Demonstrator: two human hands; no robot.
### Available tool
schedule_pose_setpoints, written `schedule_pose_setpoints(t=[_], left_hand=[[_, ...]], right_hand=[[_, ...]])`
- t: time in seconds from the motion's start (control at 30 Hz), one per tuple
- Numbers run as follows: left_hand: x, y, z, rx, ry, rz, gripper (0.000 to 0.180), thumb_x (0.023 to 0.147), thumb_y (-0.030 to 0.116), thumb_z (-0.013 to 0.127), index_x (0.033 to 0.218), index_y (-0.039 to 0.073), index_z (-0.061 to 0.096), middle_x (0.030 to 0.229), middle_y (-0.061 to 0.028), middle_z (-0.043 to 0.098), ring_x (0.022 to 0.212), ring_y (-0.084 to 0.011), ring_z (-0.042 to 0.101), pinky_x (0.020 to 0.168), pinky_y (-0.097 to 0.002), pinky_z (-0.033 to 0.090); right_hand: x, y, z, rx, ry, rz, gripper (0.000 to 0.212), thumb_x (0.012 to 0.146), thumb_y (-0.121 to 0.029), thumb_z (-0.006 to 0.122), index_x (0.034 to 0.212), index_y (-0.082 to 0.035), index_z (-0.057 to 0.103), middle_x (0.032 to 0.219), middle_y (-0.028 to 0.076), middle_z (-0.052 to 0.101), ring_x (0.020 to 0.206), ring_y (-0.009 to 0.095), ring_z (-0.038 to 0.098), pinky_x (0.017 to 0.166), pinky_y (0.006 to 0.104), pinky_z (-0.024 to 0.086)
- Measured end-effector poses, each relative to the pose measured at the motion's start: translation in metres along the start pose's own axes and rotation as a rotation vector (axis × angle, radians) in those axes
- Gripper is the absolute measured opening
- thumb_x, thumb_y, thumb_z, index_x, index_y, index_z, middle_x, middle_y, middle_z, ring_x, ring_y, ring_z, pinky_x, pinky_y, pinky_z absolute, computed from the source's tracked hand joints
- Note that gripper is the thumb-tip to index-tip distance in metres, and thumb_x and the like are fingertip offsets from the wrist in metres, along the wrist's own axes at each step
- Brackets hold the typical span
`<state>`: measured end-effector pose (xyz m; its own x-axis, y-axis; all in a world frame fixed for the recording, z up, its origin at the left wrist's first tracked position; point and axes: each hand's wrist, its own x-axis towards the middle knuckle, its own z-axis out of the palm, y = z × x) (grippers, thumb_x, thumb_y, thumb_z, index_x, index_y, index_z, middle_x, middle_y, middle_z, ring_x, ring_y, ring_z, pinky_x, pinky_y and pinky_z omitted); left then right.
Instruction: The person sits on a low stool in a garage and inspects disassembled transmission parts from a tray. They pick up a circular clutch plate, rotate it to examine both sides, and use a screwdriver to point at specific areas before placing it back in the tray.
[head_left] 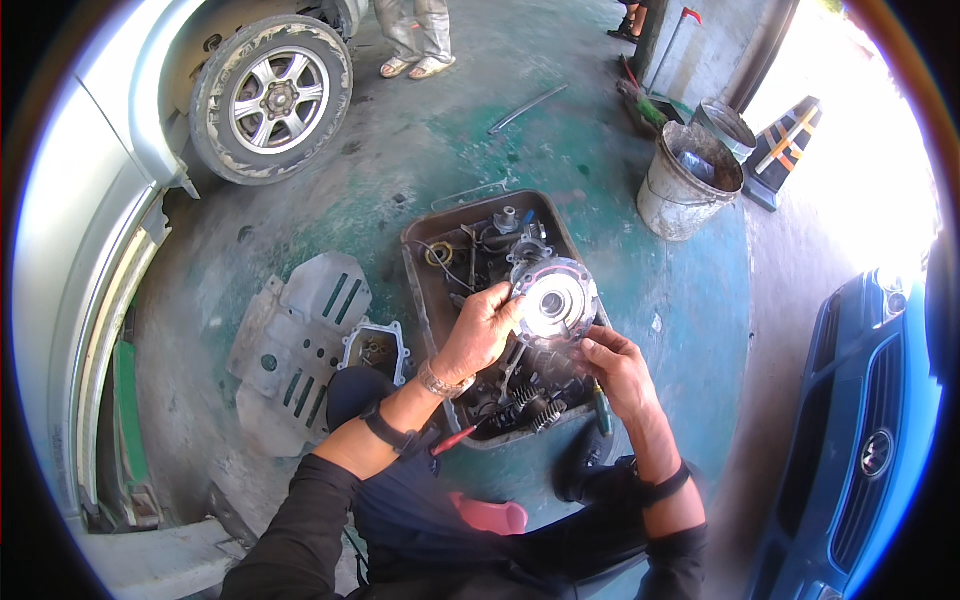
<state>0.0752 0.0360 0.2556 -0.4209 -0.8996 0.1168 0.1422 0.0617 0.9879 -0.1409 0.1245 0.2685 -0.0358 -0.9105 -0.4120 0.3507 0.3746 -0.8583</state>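
A round silvery metal flange point(539, 323) with a ringed hole in its middle is held up over a dark tray of parts. My left hand point(482, 332), a watch on its wrist, is closed on the flange's left edge. At the lower right rim, my right hand point(622, 375) has its thumb and fingertips closed against the same flange. Just below that hand is a green-handled screwdriver point(602, 410); I cannot tell whether it touches the hand. The tray point(413, 290) holds greasy gears, shafts and housings.
A flat slotted metal plate point(300, 350) and an open metal pan point(400, 350) lie left of the tray. A red-handled tool point(453, 440) rests near its front edge. Buckets point(672, 205), a traffic cone point(787, 150), a blue car point(850, 430) and a wheel point(280, 100) surround me. Another person's feet point(415, 68) stand behind.
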Motion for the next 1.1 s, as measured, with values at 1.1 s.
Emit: schedule_pose_setpoints(t=[1.1], left_hand=[[-0.005,-0.002,-0.001,-0.009,-0.113,-0.031,0.027,0.104,0.019,0.056,0.116,-0.004,0.062,0.095,0.002,0.063,0.082,-0.0033,0.053,0.073,-0.0201,0.045]], right_hand=[[0.002,0.01,0.003,-0.083,-0.053,-0.072,0.031,0.082,-0.013,0.08,0.107,0.0,0.068,0.092,0.002,0.07,0.077,0.01,0.061,0.073,0.0258,0.049]])
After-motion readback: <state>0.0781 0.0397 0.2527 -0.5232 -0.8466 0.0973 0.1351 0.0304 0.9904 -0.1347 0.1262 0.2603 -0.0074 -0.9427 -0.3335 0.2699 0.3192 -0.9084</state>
